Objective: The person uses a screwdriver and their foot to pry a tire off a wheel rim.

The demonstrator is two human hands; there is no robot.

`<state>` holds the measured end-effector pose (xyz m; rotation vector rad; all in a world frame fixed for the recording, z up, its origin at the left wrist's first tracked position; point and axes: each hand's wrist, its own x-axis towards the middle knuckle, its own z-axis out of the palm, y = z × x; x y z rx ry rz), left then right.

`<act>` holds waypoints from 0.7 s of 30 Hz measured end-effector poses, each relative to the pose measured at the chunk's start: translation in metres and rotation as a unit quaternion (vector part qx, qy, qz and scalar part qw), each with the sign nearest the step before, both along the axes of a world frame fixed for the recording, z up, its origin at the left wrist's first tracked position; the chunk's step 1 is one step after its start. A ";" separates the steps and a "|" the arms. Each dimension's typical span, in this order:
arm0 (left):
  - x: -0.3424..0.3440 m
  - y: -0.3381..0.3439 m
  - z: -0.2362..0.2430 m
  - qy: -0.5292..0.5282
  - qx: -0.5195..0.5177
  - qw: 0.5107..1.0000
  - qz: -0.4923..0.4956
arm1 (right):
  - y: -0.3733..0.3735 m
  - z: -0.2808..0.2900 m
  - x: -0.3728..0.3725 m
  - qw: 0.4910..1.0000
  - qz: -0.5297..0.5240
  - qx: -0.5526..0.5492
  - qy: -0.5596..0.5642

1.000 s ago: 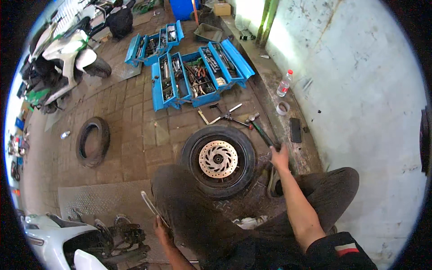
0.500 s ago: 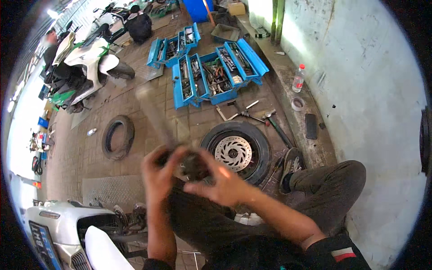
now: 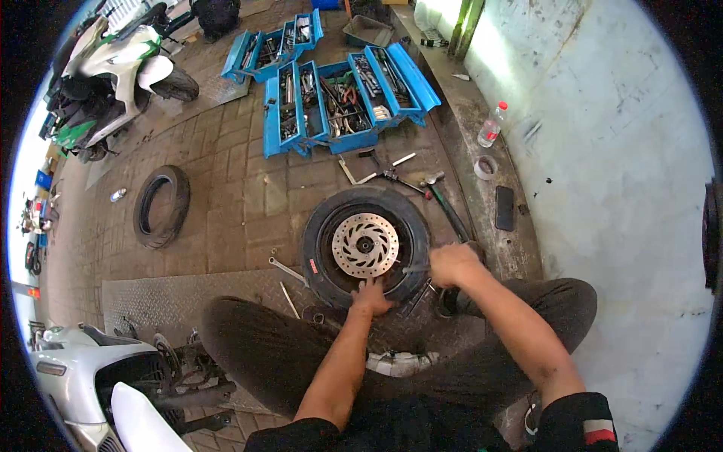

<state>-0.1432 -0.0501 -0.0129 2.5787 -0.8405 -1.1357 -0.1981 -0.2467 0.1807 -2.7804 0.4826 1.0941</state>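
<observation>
A motorcycle wheel with a black tyre [image 3: 322, 226] lies flat on the floor between my knees, its drilled brake disc [image 3: 345, 246] facing up. My left hand [image 3: 371, 298] rests at the wheel's near side, just below the disc, fingers spread. To the right, over the tyre's edge, my right hand [image 3: 455, 264] is closed in a fist. A short grey bar-like tool [image 3: 416, 268] juts from it toward the disc; motion blur hides its exact kind. A ring spanner [image 3: 287, 270] lies left of the wheel.
Open blue toolboxes [image 3: 343, 141] full of tools stand beyond the wheel. A hammer [image 3: 449, 207] and other tools lie at its far right. A bottle [image 3: 492, 126], tape roll [image 3: 486, 167] and phone [image 3: 504, 209] sit along the wall ledge. A loose tyre [image 3: 179, 207] and scooters [image 3: 75, 369] are left.
Both hands have parted from a dark, blurred object held between them. My left hand moved down to the wheel, my right hand moved right with a tool. The view has shifted.
</observation>
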 end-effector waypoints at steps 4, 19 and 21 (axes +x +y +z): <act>0.004 0.011 -0.012 0.012 0.115 0.991 -0.072 | -0.003 -0.057 0.005 1.000 0.022 0.019 0.006; 0.023 -0.004 0.011 0.018 0.153 0.984 -0.094 | -0.011 -0.129 0.139 0.960 0.065 0.040 0.269; 0.014 -0.009 0.010 -0.005 0.154 0.981 -0.118 | -0.022 -0.135 0.155 0.962 0.014 0.062 0.266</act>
